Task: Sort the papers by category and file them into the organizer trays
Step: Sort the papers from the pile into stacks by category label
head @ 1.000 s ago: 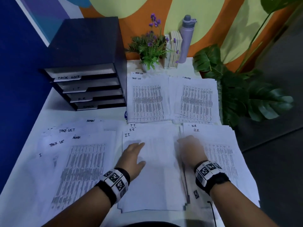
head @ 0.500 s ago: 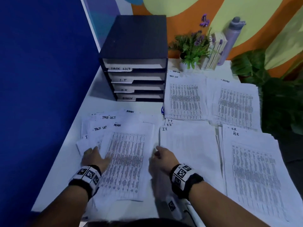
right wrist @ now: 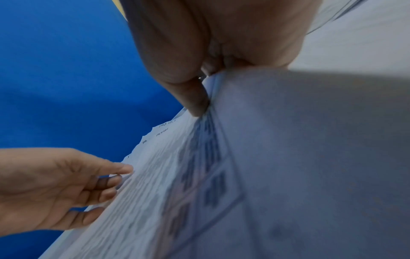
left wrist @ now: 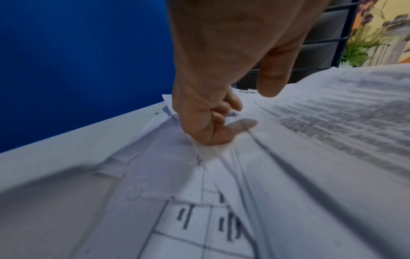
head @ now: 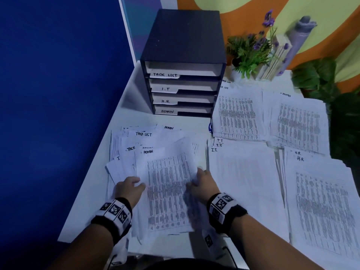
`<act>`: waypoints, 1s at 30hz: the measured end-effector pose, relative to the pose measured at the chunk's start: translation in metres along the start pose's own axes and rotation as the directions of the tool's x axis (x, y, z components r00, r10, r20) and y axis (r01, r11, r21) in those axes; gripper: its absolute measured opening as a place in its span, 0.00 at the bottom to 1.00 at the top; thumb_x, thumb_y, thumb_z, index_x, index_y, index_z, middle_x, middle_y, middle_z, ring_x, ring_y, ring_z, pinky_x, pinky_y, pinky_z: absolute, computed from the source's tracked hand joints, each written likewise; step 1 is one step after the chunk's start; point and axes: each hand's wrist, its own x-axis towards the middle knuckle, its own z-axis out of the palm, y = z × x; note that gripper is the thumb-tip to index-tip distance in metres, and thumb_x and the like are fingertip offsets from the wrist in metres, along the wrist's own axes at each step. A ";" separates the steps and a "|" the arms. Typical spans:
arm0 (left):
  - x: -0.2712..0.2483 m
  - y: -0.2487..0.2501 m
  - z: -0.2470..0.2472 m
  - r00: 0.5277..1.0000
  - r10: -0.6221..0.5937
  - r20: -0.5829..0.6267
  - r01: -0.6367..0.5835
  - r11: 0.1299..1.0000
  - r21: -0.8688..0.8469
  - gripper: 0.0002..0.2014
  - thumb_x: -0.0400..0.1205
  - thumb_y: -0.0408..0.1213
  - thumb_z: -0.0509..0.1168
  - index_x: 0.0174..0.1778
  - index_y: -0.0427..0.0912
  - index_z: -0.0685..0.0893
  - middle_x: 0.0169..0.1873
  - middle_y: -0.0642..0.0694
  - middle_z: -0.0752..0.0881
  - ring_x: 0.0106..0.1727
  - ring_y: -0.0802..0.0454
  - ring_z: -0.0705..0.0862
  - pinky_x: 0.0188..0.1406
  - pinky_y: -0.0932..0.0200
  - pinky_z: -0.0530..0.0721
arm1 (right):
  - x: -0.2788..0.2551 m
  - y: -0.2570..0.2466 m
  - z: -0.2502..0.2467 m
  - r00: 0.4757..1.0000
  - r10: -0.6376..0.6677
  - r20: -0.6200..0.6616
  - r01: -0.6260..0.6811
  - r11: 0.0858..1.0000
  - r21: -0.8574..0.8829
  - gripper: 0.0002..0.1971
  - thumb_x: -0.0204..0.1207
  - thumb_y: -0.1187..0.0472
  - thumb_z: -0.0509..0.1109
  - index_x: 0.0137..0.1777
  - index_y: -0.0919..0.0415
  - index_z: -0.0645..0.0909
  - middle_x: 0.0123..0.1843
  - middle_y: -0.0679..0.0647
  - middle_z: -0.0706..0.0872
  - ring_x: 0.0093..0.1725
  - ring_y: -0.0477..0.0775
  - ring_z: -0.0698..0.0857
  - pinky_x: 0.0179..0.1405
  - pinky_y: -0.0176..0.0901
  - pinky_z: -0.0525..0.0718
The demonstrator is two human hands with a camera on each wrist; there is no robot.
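Note:
A dark organizer [head: 183,36] stands at the back, its trays labelled TASK LIST, I.T, H.R. and ADMIN. In front of it lies a loose unsorted pile [head: 144,137]. Its top sheet, marked ADMIN [head: 167,188], is raised on the right side. My right hand [head: 202,182] pinches that right edge, thumb on top [right wrist: 199,91]. My left hand [head: 128,187] holds the left edge, fingers curled under and thumb above [left wrist: 213,122]. To the right lie sorted stacks: I.T. [head: 243,182], H.R. [head: 321,201], TASK LIST [head: 237,114] and ADMIN [head: 298,121].
A blue wall [head: 58,94] runs close along the table's left edge [head: 93,182]. Behind the stacks stand a small flowering plant [head: 249,53], upright books [head: 276,57] and a grey bottle [head: 300,38]. Large green leaves [head: 331,90] crowd the right side.
Both hands left the I.T. and H.R. stacks and came left to the unsorted pile. The right hand has since lifted the top sheet's right edge.

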 end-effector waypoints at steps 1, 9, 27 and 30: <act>0.000 0.001 0.001 1.000 0.014 -0.012 -0.014 1.000 -0.016 0.19 0.77 0.45 0.70 0.64 0.44 0.83 0.67 0.42 0.81 0.67 0.44 0.80 0.70 0.47 0.78 | -0.001 0.000 -0.001 0.999 0.009 -0.042 -0.007 0.999 0.034 0.28 0.79 0.59 0.66 0.77 0.63 0.64 0.70 0.63 0.71 0.68 0.63 0.76 0.64 0.44 0.75; 0.004 0.008 0.004 0.985 0.101 -0.137 -0.082 0.986 0.143 0.30 0.78 0.42 0.70 0.77 0.42 0.72 0.77 0.40 0.71 0.78 0.42 0.69 0.78 0.49 0.67 | 0.002 0.015 -0.027 0.957 0.091 -0.277 -0.080 0.996 0.051 0.08 0.75 0.69 0.60 0.34 0.61 0.72 0.35 0.54 0.75 0.40 0.59 0.77 0.37 0.39 0.69; 0.010 -0.010 -0.001 0.995 -0.043 -0.088 0.054 0.990 0.132 0.33 0.57 0.41 0.77 0.61 0.45 0.81 0.60 0.42 0.84 0.62 0.43 0.82 0.64 0.47 0.82 | 0.006 0.040 -0.011 0.942 0.249 -0.225 -0.167 0.929 0.330 0.08 0.71 0.74 0.58 0.35 0.68 0.77 0.36 0.43 0.84 0.31 0.50 0.79 0.26 0.36 0.75; 0.011 -0.016 0.003 0.997 0.045 -0.055 -0.045 0.999 -0.010 0.09 0.66 0.40 0.70 0.42 0.47 0.86 0.36 0.51 0.91 0.38 0.49 0.88 0.44 0.47 0.90 | 0.004 0.035 -0.007 0.948 0.236 -0.213 -0.164 0.936 0.310 0.10 0.72 0.74 0.58 0.46 0.72 0.82 0.43 0.55 0.86 0.41 0.58 0.82 0.42 0.45 0.84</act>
